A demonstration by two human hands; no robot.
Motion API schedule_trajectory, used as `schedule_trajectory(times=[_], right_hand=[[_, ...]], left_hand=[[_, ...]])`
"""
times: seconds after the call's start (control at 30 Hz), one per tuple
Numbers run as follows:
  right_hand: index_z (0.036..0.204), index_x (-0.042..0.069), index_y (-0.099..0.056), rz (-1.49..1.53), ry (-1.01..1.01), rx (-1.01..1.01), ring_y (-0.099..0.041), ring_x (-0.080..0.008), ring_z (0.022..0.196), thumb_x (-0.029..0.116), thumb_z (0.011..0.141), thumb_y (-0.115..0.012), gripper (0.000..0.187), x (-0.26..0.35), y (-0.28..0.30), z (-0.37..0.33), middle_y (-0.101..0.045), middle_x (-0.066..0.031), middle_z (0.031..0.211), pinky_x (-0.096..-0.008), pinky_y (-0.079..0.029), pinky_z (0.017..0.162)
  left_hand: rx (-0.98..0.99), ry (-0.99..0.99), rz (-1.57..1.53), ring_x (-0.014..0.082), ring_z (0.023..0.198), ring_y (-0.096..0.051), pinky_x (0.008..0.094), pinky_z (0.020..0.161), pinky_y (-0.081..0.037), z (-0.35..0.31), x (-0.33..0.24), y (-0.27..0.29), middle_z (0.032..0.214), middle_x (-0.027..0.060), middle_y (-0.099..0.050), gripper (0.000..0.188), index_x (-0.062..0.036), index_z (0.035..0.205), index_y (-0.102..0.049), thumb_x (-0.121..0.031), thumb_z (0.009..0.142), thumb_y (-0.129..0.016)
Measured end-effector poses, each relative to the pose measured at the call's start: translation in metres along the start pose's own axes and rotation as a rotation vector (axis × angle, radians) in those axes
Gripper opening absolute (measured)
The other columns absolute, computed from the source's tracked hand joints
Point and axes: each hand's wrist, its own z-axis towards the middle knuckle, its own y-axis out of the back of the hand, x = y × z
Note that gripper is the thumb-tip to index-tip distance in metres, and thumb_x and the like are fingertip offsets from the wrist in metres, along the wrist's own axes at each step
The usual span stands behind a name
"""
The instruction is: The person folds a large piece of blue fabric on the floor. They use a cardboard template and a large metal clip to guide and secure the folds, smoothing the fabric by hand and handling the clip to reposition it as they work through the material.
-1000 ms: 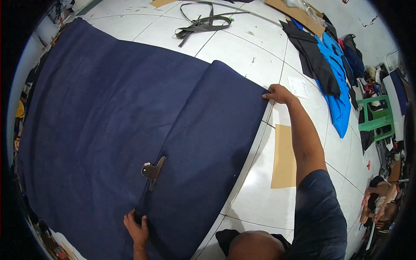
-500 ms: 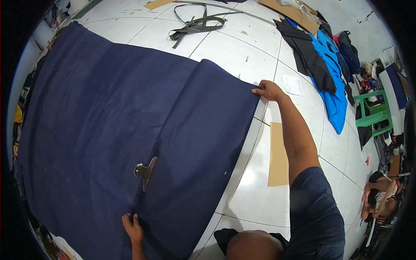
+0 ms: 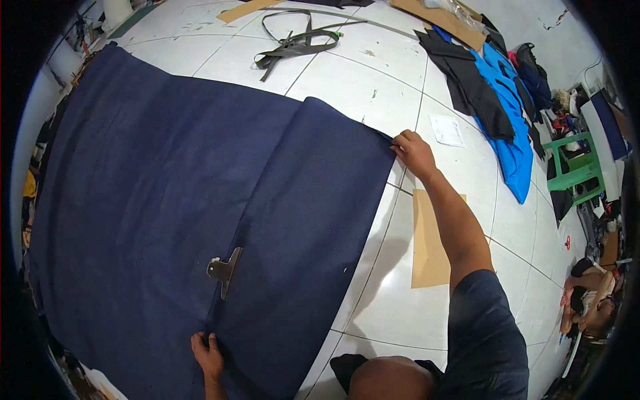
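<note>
A wide sheet of navy blue fabric point(image 3: 153, 173) lies over the floor, with a folded flap along its right side. My right hand point(image 3: 415, 155) pinches the flap's far right corner between thumb and fingers. Lower down, my left hand point(image 3: 209, 352) grips the fold line near the front, its thumb lying on top and the other fingers partly hidden. A silver metal bulldog clip point(image 3: 225, 272) sits on the fold edge, a little beyond my left hand.
White tiles point(image 3: 373, 73) lie around the fabric. Beyond it is a tangle of dark straps point(image 3: 300, 47). Brown cardboard point(image 3: 430, 247) lies beneath my right forearm. Farther right are blue cloth point(image 3: 510, 127), black cloth point(image 3: 467, 87), a white paper point(image 3: 447, 131) and a green plastic stool point(image 3: 575, 170).
My right hand has shifted slightly down and turned over the corner, its fingers now more closed around the fabric edge. My left hand still grips the fold. The view has shifted slightly.
</note>
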Motion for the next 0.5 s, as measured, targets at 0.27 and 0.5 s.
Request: schedule_trajectory(times=[0.27,0.5], right_hand=[[0.089,0.009,-0.062,0.016,-0.035,-0.031,-0.060,-0.0271,0.087,0.023,0.086,-0.066,0.015,-0.004,-0.001,0.000,-0.059,-0.0071,0.089,-0.0387,-0.051,0.071],[0.085,0.003,-0.059,0.241,-0.432,0.259,-0.062,-0.0241,0.073,0.027,0.084,-0.066,0.025,-0.030,0.001,0.013,-0.065,-0.0122,0.078,-0.0356,-0.048,0.070]], left_hand=[[0.024,0.078,-0.216,0.0235,0.088,-0.048,0.0338,0.082,-0.039,-0.001,0.021,0.000,0.091,0.0114,-0.049,0.023,0.0044,0.096,-0.051,-0.018,0.093,-0.057],[0.287,0.243,-0.482,0.0106,0.073,-0.044,0.0286,0.068,-0.039,0.005,-0.007,0.020,0.076,0.0006,-0.044,0.018,0.0023,0.085,-0.051,-0.012,0.091,-0.061]])
